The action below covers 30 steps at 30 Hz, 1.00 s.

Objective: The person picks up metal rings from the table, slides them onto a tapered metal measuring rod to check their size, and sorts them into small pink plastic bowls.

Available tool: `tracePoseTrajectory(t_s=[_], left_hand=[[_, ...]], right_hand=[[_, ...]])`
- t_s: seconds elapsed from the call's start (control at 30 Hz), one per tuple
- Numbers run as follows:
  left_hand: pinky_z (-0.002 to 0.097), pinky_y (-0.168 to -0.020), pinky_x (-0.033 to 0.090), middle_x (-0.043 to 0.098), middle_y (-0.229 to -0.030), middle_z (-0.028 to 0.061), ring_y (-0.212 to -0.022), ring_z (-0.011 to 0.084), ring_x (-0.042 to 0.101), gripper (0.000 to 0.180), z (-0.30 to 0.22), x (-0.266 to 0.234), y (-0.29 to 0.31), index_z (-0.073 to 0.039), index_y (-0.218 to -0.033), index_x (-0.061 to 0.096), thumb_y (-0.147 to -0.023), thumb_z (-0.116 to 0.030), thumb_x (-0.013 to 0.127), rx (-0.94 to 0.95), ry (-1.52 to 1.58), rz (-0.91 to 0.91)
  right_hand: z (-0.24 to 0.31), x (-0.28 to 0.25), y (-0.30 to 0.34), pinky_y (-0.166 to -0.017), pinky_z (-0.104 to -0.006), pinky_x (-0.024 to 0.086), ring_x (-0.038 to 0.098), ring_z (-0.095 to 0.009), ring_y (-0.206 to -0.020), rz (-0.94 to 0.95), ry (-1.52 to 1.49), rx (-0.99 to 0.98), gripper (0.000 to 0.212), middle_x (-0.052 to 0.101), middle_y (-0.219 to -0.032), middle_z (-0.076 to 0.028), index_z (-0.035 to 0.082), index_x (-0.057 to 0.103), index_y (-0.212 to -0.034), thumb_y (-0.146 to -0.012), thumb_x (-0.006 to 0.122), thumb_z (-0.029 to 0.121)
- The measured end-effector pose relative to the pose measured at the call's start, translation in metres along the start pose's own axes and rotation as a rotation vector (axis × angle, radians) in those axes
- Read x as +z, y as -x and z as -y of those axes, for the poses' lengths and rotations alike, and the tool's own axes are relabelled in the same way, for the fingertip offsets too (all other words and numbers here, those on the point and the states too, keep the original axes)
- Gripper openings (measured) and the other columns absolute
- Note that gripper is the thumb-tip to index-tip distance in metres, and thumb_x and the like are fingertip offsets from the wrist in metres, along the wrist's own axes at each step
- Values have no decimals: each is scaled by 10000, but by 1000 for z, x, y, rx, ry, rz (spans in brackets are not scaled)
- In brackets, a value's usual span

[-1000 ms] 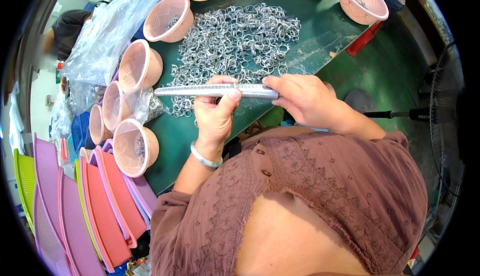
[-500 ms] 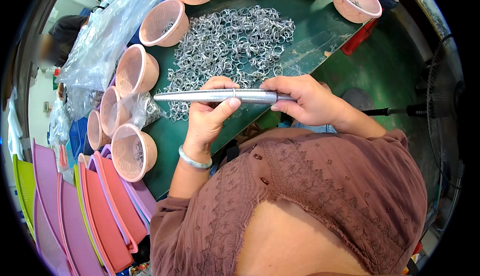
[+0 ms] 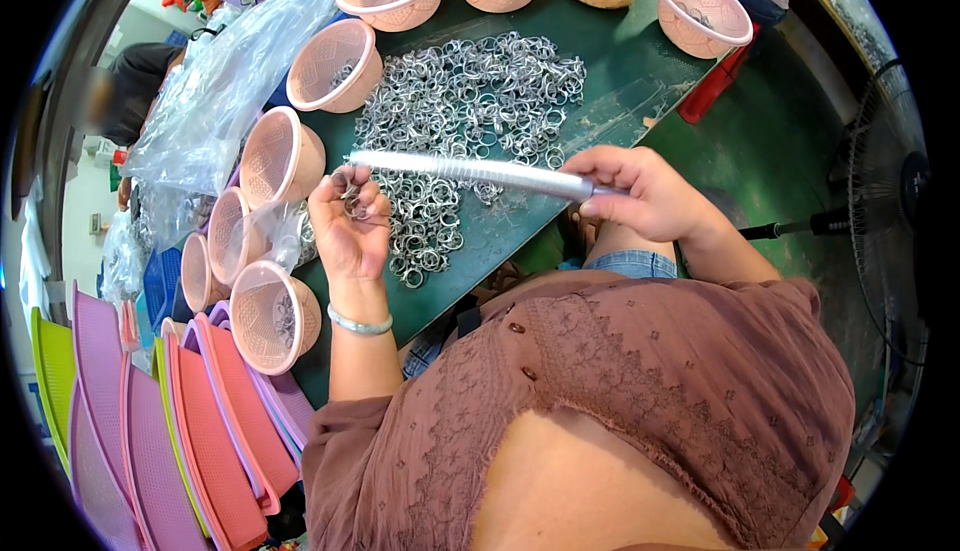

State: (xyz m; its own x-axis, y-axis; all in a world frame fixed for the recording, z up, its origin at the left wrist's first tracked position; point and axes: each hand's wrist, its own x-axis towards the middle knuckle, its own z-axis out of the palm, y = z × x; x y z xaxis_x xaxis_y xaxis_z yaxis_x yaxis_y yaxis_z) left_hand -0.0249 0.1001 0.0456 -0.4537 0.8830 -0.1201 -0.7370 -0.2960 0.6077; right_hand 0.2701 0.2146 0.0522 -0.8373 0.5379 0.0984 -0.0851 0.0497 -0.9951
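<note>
My right hand (image 3: 648,189) grips the handle end of a silver tapered ring mandrel (image 3: 480,172), whose narrow tip points left over the table. No ring can be made out on its shaft. Next to that tip, my left hand (image 3: 350,241) is palm up, its fingers curled around several metal rings (image 3: 350,198). Beyond both hands, a broad heap of silver rings (image 3: 470,91) spreads over the green tabletop (image 3: 625,101).
Pink plastic baskets, such as one with rings in it (image 3: 335,66), line the table's far and left sides. A clear plastic sheet (image 3: 225,91) covers the far left. Colored plastic baskets (image 3: 215,411) stack at lower left. A fan (image 3: 895,181) stands right.
My left hand has come off the mandrel and moved left and down, now showing rings in its fingers. The mandrel has shifted right, its tip slightly raised, still in my right hand.
</note>
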Motion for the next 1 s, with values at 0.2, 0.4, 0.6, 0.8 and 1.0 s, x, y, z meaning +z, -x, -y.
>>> tracePoseTrajectory(t_s=[0.2, 0.4, 0.6, 0.8, 1.0], left_hand=[[232, -502, 417, 582, -820, 76, -657, 156, 543, 217, 7, 4, -33, -18, -962, 582, -800, -161, 568, -75, -397, -167], [219, -497, 371, 565, -661, -9, -564, 57, 455, 210, 35, -7, -77, 29, -820, 633, -774, -173, 666, 197, -1477, -28], [189, -480, 344, 597, -768, 10, -538, 39, 399, 103, 12, -3, -72, -12, -876, 603, -838, -108, 601, 14, -865, -14], [184, -504, 354, 596, -997, 115, -615, 75, 397, 75, 1, 3, -56, -51, -932, 556, -887, -106, 533, -127, -366, 259], [170, -500, 347, 600, -977, 114, -601, 62, 412, 196, 4, 14, -48, -17, -1038, 551, -849, -64, 571, -74, -352, 321]], right_hand=[[0, -13, 2, -490, -151, 361, 455, -5, -591, -152, -99, 113, 311, 546, -783, 14, -20, 492, -1125, -826, 568, 22], [-9, -10, -1, -476, -154, 346, 434, -6, -573, -196, -120, 121, 313, 539, -772, 20, -15, 488, -1125, -827, 569, 34], [-11, -11, -2, -502, -161, 359, 446, -9, -605, -178, -97, 137, 301, 550, -801, 16, -19, 491, -1113, -825, 567, 23], [-11, -3, -8, -639, -204, 424, 509, -50, -722, -131, -69, 103, 301, 571, -813, -11, -26, 502, -1097, -808, 581, -1], [-17, 0, -9, -680, -256, 445, 549, -111, -748, -112, 201, 22, 272, 598, -808, -68, -15, 527, -1063, -799, 589, 8]])
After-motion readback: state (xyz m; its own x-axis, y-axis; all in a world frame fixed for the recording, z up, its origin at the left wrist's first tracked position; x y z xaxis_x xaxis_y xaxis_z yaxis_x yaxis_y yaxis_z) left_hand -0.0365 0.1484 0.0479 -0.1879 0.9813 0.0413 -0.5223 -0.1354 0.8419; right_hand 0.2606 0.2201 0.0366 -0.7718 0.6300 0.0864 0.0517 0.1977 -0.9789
